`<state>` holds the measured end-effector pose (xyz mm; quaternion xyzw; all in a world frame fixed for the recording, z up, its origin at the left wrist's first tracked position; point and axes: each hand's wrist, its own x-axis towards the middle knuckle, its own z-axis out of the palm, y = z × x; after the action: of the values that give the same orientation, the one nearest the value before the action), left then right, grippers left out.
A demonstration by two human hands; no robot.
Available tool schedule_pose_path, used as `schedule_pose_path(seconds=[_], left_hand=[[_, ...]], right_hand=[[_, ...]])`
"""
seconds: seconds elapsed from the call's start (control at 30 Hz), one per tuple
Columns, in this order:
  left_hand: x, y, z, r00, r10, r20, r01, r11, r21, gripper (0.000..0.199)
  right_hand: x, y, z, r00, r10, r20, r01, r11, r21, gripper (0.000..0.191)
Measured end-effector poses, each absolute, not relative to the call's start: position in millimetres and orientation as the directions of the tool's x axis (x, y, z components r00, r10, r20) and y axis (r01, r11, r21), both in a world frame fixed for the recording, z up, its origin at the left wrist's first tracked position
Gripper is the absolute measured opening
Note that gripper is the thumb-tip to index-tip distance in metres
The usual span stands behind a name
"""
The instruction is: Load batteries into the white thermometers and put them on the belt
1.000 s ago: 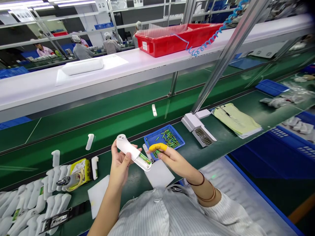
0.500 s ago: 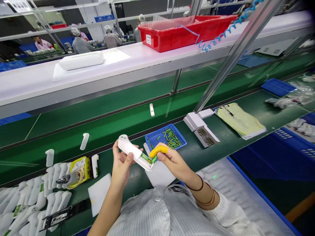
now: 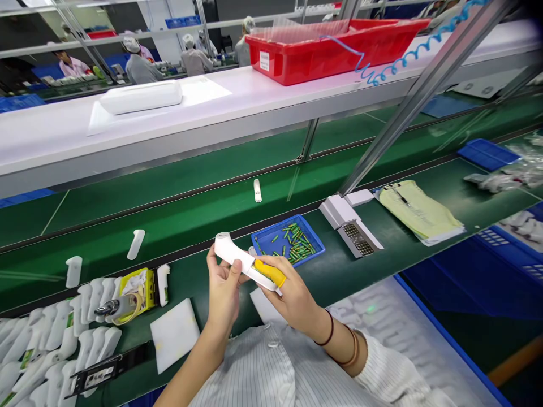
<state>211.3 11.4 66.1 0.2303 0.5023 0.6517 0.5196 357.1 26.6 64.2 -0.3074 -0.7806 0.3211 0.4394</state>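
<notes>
**Pressing on the handle of the white thermometer**

The left hand (image 3: 224, 285) is gripping a white thermometer (image 3: 237, 261) around its middle, thumb on the near face and fingers wrapped behind. The right hand (image 3: 291, 294) is closing on the lower end of the handle, its yellow-capped finger (image 3: 270, 272) lying flat along the open battery side. The piece is being held in the air above the green bench (image 3: 365, 265), just in front of the blue tray (image 3: 288, 240) of small green batteries (image 3: 299, 243).

To do this well, I judge the left hand should be keeping the body steady while the right finger is pushing straight along the handle, not across it, so nothing is tilting in the slot. A light, even pressure seems enough; squeezing hard could be flexing the thin shell.

The long axis is running from upper left to lower right. The round sensing head is pointing up and left, away from the person, while the handle end is pointing down and right toward the right wrist.
</notes>
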Motion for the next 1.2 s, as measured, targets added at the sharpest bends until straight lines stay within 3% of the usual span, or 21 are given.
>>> schedule_pose_path(seconds=[0.07, 0.13, 0.23, 0.4, 0.63, 0.7, 0.8, 0.87, 0.93, 1.03, 1.2], left_hand=[[208.5, 12.0, 67.2, -0.318, 0.932, -0.174, -0.399, 0.034, 0.916, 0.071], [202.9, 12.6, 68.6, -0.235, 0.963, -0.134, -0.339, 0.048, 0.94, 0.061], [194.4, 14.1, 68.6, -0.164, 0.981, -0.107, -0.236, 0.066, 0.97, 0.046], [190.3, 18.7, 63.3, -0.269, 0.962, -0.039, -0.151, -0.003, 0.988, 0.039], [181.6, 35.0, 41.5, -0.09, 0.992, -0.09, -0.455, 0.04, 0.889, 0.047], [175.0, 44.5, 27.2, -0.121, 0.977, -0.178, -0.496, 0.096, 0.863, 0.047], [156.4, 64.9, -3.1, -0.203, 0.909, -0.364, -0.516, 0.216, 0.829, 0.052], [138.1, 82.3, -28.1, -0.231, 0.853, -0.468, -0.379, 0.364, 0.851, 0.056], [117.9, 102.1, -55.0, -0.245, 0.807, -0.537, -0.175, 0.508, 0.843, 0.056], [91.3, 135.0, -93.3, -0.325, 0.776, -0.541, 0.038, 0.583, 0.812, 0.051], [62.3, 190.3, -133.6, -0.452, 0.823, -0.345, 0.388, 0.529, 0.754, 0.063]], right_hand=[[355.4, 26.5, 56.1, -0.334, 0.855, 0.396, 0.135, 0.459, -0.878, 0.031], [354.1, 26.6, 51.1, -0.309, 0.932, 0.188, -0.009, 0.195, -0.981, 0.029], [351.6, 26.8, 51.4, -0.418, 0.908, -0.03, -0.228, -0.136, -0.964, 0.036], [345.4, 27.5, 55.7, -0.491, 0.868, -0.073, -0.376, -0.286, -0.881, 0.039], [331.0, 27.1, 33.3, -0.662, 0.738, -0.131, -0.415, -0.506, -0.756, 0.044], [327.7, 30.9, 18.4, -0.683, 0.718, -0.13, -0.33, -0.462, -0.823, 0.047], [330.5, 46.6, -11.4, -0.635, 0.726, -0.266, 0.166, -0.208, -0.964, 0.042], [338.0, 64.1, -34.8, -0.48, 0.798, -0.364, 0.518, -0.077, -0.852, 0.032], [346.2, 84.6, -59.4, -0.326, 0.857, -0.4, 0.695, -0.07, -0.716, 0.025], [349.5, 112.4, -92.9, -0.232, 0.871, -0.433, 0.813, -0.07, -0.578, 0.023], [328.0, 134.8, -120.0, -0.262, 0.84, -0.476, 0.901, 0.037, -0.432, 0.031]])
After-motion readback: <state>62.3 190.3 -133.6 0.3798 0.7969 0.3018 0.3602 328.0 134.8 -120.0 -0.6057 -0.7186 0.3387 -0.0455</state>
